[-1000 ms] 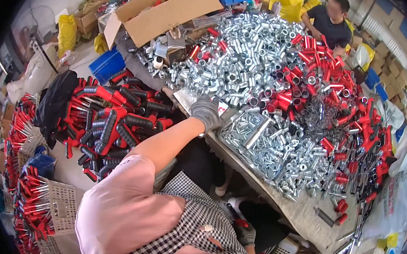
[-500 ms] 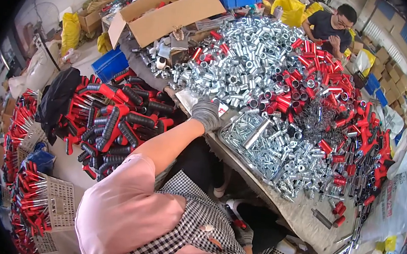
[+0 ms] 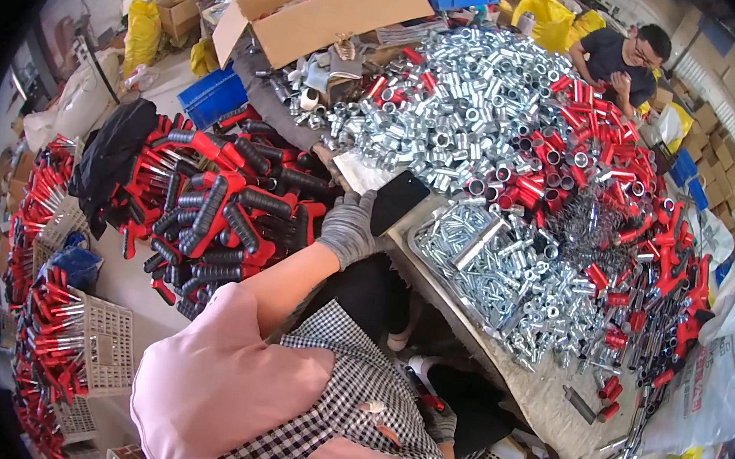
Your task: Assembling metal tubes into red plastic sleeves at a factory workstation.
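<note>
My left hand [image 3: 349, 229], in a grey knit glove, lies at the table's near left edge with its fingers stretched out. Just to its right is a black phone [image 3: 402, 203] with a dark screen, close against the hand. A white sheet [image 3: 362, 174] lies beyond the fingertips. Low by my lap, my right hand [image 3: 441, 424], also gloved, is closed around a red-and-black handle [image 3: 429, 398]; its lower part is hidden by my apron and hand. A metal tray of screws [image 3: 463, 243] sits right of the phone.
Silver metal sleeves [image 3: 459, 106] and red sleeves [image 3: 569, 160] are heaped across the table. Red-and-black handles [image 3: 219, 206] pile up at left, with a filled crate [image 3: 109, 342] below. An open carton [image 3: 344, 15] stands far left; another person [image 3: 623, 59] works across the table.
My left hand has drawn back leftward, uncovering the phone, whose visible part was bright before and is dark now. The view has shifted slightly. My right hand stays on the handle.
</note>
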A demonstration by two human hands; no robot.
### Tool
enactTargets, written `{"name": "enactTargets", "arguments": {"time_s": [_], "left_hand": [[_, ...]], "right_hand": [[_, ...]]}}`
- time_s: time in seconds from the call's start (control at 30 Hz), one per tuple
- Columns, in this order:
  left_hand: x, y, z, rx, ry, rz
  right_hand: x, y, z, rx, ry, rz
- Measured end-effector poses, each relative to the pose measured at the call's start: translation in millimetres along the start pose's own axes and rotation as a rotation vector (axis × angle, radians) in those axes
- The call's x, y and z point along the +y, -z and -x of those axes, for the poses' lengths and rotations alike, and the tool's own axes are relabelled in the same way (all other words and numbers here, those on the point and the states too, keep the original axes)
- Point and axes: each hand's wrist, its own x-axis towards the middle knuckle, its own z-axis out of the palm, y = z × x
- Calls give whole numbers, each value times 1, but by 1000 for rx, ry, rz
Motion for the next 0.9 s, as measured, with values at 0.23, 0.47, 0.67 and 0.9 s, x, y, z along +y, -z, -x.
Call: {"name": "enactTargets", "arguments": {"time_s": [0.23,0.47,0.67,0.9], "left_hand": [[-21,-24,-2,143,-62,93],[-39,-24,-4,249,-12,441],[-48,-12,-11,516,-112,626],[-36,39,-46,699,-176,915]], "right_hand": [[29,1,-8,46,16,-22],[22,2,-5,8,19,-104],[29,1,-11,-13,-21,-139],[58,7,-27,12,-42,-108]]}}
